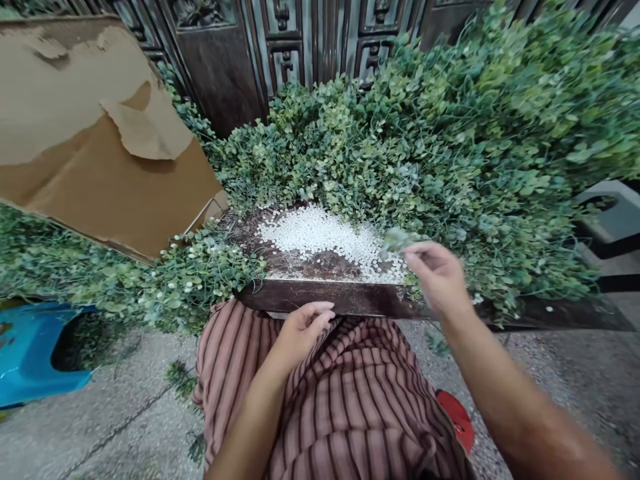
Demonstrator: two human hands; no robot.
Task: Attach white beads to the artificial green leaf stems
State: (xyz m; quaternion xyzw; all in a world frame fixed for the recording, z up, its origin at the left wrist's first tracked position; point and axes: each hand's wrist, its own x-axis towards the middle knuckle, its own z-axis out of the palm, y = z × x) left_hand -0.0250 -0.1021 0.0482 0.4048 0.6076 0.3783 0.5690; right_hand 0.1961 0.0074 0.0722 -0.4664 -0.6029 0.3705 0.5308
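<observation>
My right hand (441,275) is closed in a pinch on a small artificial leaf sprig (397,241), which is blurred. It hovers over the right end of a spread of small white beads (325,233). The beads lie loose on a dark wooden surface (320,263). Lower down, my left hand (304,333) is just in front of the wooden edge, above my lap. Its thumb and fingers are drawn together, and whatever may be between them is too small to make out.
Heaped artificial foliage (450,153) covers the back and right. A torn cardboard piece (100,153) leans over more greenery at left. Near the floor are a blue plastic stool (35,353) and a red object (456,417). Carved dark wood (220,67) stands behind.
</observation>
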